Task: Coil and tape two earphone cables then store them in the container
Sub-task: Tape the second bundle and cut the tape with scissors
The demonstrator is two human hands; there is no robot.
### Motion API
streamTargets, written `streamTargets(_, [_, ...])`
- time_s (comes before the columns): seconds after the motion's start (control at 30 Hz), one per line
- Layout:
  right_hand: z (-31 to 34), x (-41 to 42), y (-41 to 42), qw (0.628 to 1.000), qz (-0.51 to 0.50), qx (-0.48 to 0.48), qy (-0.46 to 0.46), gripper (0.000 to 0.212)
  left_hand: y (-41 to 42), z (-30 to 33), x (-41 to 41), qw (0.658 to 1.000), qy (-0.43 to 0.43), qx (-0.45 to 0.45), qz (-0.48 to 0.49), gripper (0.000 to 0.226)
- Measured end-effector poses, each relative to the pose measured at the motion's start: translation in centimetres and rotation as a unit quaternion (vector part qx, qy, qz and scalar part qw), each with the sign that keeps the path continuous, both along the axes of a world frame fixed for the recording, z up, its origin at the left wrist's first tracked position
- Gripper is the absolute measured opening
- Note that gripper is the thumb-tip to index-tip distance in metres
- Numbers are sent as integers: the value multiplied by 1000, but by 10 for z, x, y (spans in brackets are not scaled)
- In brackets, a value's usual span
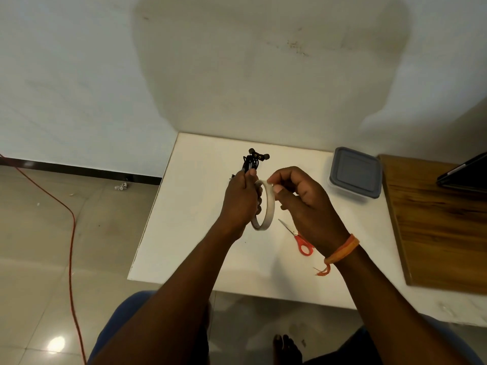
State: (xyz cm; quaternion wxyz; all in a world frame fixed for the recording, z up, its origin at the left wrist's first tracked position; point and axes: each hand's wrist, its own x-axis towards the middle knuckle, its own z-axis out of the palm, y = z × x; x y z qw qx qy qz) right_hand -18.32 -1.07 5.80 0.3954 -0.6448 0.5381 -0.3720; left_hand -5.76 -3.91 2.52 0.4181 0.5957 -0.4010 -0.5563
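Two hands meet above the white counter (200, 233), and no brand, label or writing can be read on anything here. The left hand (238, 201) is closed around a coiled bundle of black earphone cable (252, 160), thumb pressed against it; the earbuds stick up above the fist. The same hand's lower fingers also curl through a roll of pale tape (264, 206), holding it upright, edge toward me. The right hand (303, 198) pinches the top rim of the tape roll between thumb and forefinger, the other fingers bent loosely; whether a free end of tape is lifted there I cannot tell. An orange thread band (342, 250) circles the right wrist.

Red-handled scissors (297, 237) lie on the counter just under the right hand. The container (354, 172), clear with a grey lid shut on it, sits at the counter's far right, well apart from the hands. Beside it stands a wooden surface (442, 222). An orange cord (71, 233) trails over the tiled floor at the left.
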Motion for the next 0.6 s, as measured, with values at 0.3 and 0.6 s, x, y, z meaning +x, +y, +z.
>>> streamTargets(0.3, [1,-4,-1,998,4,-62,25,22,-1,-3,3,997,-28,-72,-21,36])
streamTargets(0.6, [9,-9,-3,999,-9,-38,17,10,2,0,0,995,-6,-73,-61,31])
